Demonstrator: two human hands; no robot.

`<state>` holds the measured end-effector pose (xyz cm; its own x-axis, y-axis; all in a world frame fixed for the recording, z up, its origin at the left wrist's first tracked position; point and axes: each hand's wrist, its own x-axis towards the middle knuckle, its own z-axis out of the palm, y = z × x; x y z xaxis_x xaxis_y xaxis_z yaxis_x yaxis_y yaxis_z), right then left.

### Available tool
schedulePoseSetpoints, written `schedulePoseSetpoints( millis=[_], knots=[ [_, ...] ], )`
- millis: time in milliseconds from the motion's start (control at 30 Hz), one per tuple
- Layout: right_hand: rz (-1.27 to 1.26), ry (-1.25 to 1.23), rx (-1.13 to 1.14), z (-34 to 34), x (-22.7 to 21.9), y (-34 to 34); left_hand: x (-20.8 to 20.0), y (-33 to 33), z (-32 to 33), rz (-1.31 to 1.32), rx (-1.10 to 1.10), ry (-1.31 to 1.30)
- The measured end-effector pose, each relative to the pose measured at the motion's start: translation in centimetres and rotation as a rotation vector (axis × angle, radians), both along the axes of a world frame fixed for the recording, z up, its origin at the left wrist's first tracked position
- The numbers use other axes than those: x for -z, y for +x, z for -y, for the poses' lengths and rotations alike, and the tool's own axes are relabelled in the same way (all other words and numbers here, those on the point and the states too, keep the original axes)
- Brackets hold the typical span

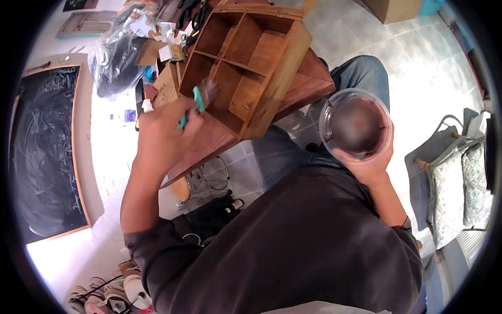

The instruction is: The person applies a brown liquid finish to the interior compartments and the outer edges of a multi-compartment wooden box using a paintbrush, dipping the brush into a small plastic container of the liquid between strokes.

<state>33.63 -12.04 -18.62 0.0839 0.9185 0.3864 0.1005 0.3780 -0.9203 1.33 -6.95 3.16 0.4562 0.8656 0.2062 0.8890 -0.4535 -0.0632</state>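
Observation:
My left hand (170, 125) is closed around the teal handle of a paintbrush (198, 99). The bristles are blurred and sit close to the near left edge of a wooden box (293, 63) divided into compartments. I cannot tell whether they touch the wood. The box rests tilted on a reddish-brown wooden table (204, 141), its open side facing me. Over on the right, my right hand (372, 168) grips a clear plastic cup (326, 118) from below and the side. Dark reddish-brown liquid smears the cup's inner wall; its middle looks blurred.
Cardboard, a clear plastic bag (112, 68) and black-handled tools (200, 18) crowd the table's far left. A chalkboard (47, 152) hangs on the left wall. A cushioned chair (444, 183) stands right; a cardboard box (395, 9) sits at the back. Shoes (112, 293) lie lower left.

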Motion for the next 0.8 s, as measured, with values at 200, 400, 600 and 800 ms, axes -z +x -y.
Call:
schedulePoseSetpoints(
  millis=[200, 400, 600, 800],
  knots=[
    [-0.061, -0.003, 0.007, -0.2, 0.9, 0.7, -0.3, 1.8, -0.8, -0.004, 0.12, 0.115],
    [-0.063, -0.041, 0.024, -0.3, 1.2, 1.4, -1.2, 1.3, 0.6, -0.116, -0.062, -0.082],
    [-0.066, -0.066, 0.039, -0.3, 0.9, 1.6, -4.7, 2.0, -2.6, 0.268, -0.214, -0.171],
    [-0.062, -0.101, 0.041, 0.6, 0.7, 1.9, -3.7, -0.2, -9.1, 0.342, -0.153, -0.603]
  ],
)
